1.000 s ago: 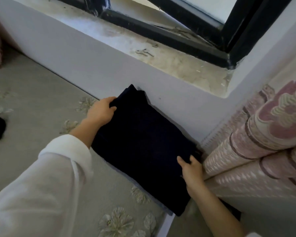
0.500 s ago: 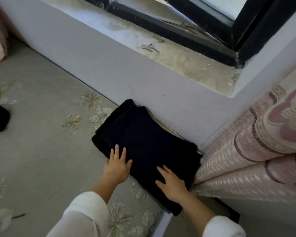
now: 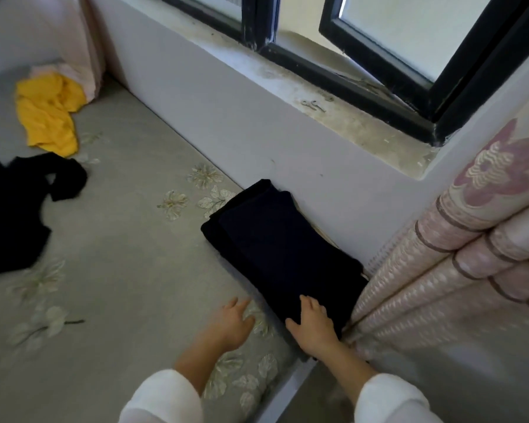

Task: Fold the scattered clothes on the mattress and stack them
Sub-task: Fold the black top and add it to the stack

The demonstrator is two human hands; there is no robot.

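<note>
A folded dark navy garment [image 3: 281,251] lies on the grey mattress [image 3: 129,270], tight against the wall under the window. My right hand [image 3: 313,326] rests flat on its near end with fingers straight. Beside the fold, my left hand [image 3: 234,323] hovers open over the mattress and touches no cloth. An unfolded black garment [image 3: 16,215] is spread at the left. Behind it, a crumpled yellow garment [image 3: 49,114] lies at the far left.
A patterned pink curtain [image 3: 458,264] hangs at the right, touching the folded garment. Above runs the dusty window sill [image 3: 333,99] with a small metal key on it. Pale pink fabric [image 3: 83,47] hangs in the far left corner.
My left hand has slid off the folded garment onto the mattress beside it. My right hand stays pressed on the garment's near end. The view has swung left, showing the black and yellow garments.
</note>
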